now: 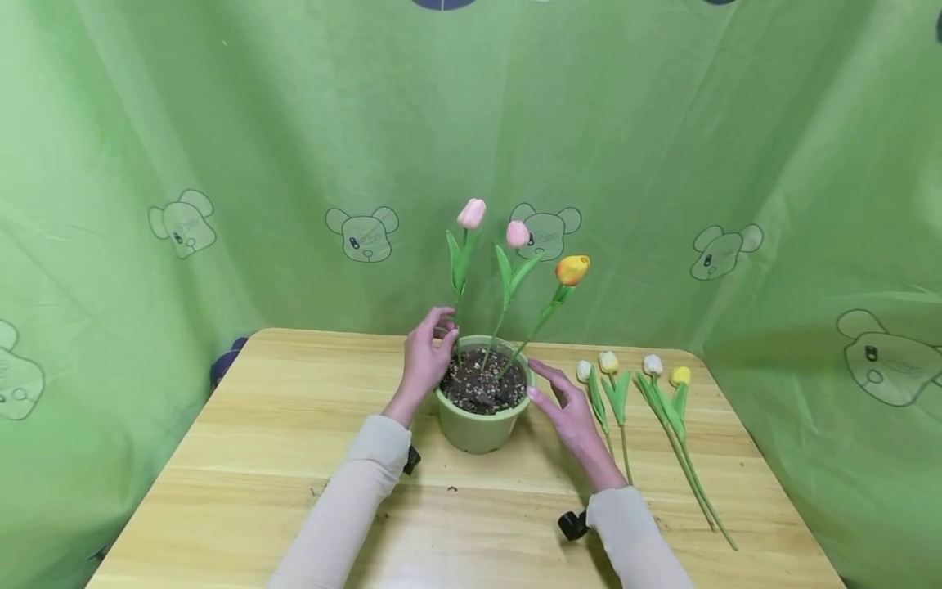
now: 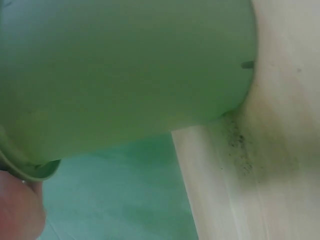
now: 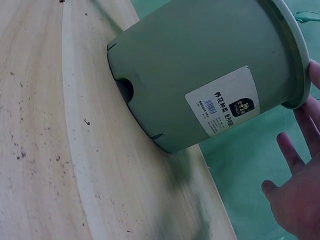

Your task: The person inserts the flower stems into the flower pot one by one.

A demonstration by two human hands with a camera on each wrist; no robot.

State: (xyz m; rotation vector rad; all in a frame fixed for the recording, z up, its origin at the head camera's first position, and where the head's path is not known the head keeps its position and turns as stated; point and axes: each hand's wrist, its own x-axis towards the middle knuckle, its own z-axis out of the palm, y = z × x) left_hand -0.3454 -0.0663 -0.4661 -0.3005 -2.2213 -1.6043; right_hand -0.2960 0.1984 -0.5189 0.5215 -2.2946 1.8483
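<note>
Wooden counter (image 1: pixel 294 409), green curtain (image 1: pixel 280 147) | pot (image 1: pixel 477 433) likely heavy, stiff; hold by rim (image 3: pixel 299 47) | right hand (image 1: pixel 570 413): fingers spread there | left hand (image 1: pixel 428 352): beside leftmost tulip (image 1: pixel 472 214), pinching unclear

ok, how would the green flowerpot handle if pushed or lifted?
The green flowerpot is probably heavy for its size: dark soil fills much of it. Pushed high, it might tip, as it tapers toward its base. Its smooth wall could slip, but the protruding rim should help.
</note>
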